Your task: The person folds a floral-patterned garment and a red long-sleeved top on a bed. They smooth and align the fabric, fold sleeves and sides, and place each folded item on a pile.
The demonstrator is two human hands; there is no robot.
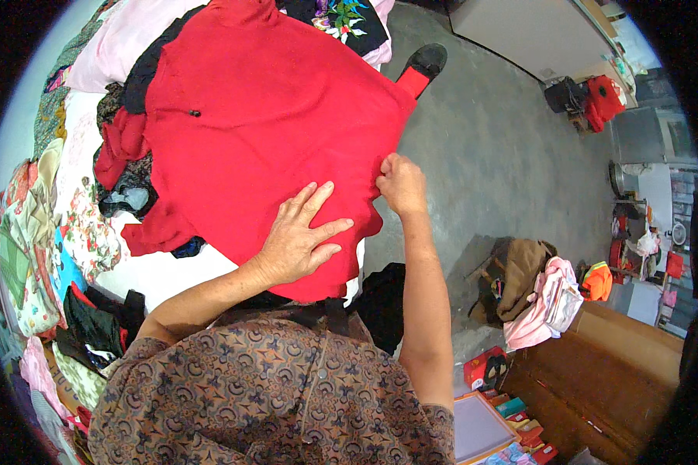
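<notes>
A large red garment (279, 116) lies spread over a bed, its near edge reaching my waist. My left hand (299, 232) rests on it palm down, fingers apart, holding nothing. At the garment's right edge, my right hand (403, 185) is closed on the cloth, which ripples just below the fist. A small dark toggle or button (195, 113) shows on the red fabric. Beneath its left side, dark patterned clothing (136, 174) sticks out onto the white bed sheet (168, 276).
Folded clothes (29, 256) line the left side. A pink cloth (113, 52) lies at the far end. Right of the bed is grey floor (500, 151), with a chair draped in brown cloth (523, 273) and pink clothing (549, 308). Beside it stands a brown wooden surface (593, 383).
</notes>
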